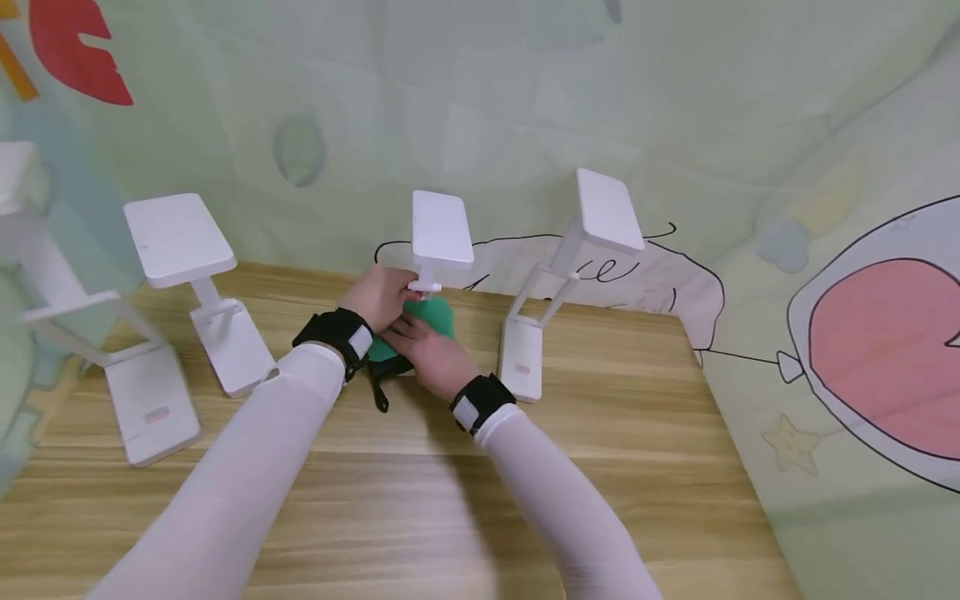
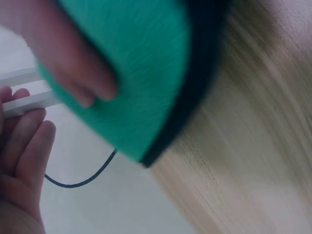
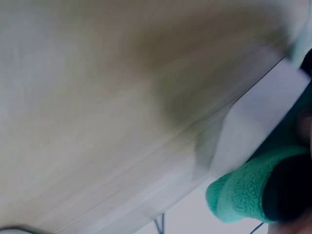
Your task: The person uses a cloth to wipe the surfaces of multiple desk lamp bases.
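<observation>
White left sleeve point(image 1: 217, 483): nearest, slanting over the wood-grain tabletop point(image 1: 375, 517).
Folding stand point(image 1: 441, 229): far middle of the tabletop; its top's long sides run near to far, tipping slightly right; probably light, stiff, smooth plastic with vulnerable hinges; best held by its bars.
Green pad point(image 1: 437, 315): against the stand's lower part, partly hiding it; long axis from near left to far right, black strap point(image 1: 380, 396) at the near-left end; looks soft, light, pliable; best pressed flat from above.
Left hand point(image 1: 380, 296): fingers curled round a stand bar.
Right hand point(image 1: 442, 358): fingers nearly straight on the pad; thumb hidden, so cannot tell if it pinches.
</observation>
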The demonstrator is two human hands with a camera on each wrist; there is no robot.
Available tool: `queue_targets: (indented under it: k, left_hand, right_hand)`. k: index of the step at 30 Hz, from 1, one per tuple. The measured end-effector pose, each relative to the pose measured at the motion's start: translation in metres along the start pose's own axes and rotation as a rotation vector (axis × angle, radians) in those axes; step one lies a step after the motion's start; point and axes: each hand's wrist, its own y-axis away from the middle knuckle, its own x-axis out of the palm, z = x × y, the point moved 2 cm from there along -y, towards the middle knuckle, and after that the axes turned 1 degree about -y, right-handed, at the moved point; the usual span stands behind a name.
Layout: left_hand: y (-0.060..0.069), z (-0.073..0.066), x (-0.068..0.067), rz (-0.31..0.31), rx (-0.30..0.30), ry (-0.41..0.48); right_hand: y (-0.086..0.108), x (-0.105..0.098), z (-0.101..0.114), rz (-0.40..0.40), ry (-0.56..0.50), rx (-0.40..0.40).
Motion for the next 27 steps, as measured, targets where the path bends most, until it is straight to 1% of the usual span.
queue_targets:
  k: [3,6,10,13,16,19,21,24,27]
  left_hand:
    - [-0.002,-0.005,0.002,0.013,0.014,0.009]
    - [-0.005,-0.006,0.002,0.021,0.019,0.019]
    - [-0.006,-0.002,-0.001,0.007,0.013,0.011]
    - [-0.006,0.001,-0.003,-0.008,0.021,0.0]
    - [-0.006,0.002,-0.006,-0.024,0.032,0.002]
    - [-0.007,0.004,-0.008,-0.038,0.038,-0.005]
    - [-0.006,0.003,-0.008,-0.044,0.037,-0.003]
    - [-0.005,0.002,-0.007,-0.042,0.041,-0.016]
    - [-0.004,0.0,-0.005,-0.021,0.045,-0.023]
  right_hand:
    - [0.005,0.001,-0.009,0.01,-0.01,0.054]
    - [0.013,-0.003,-0.012,0.026,-0.015,0.135]
    - [0.02,-0.009,-0.007,0.055,0.012,0.238]
    - [0.024,-0.014,0.004,0.079,0.056,0.273]
    - [0.03,-0.02,0.017,0.096,0.118,0.265]
    - [0.035,-0.023,0.029,0.111,0.16,0.211]
    - [0.036,-0.024,0.034,0.121,0.162,0.168]
    - [0.032,-0.022,0.035,0.125,0.121,0.104]
    - [0.025,-0.018,0.029,0.118,0.048,0.054]
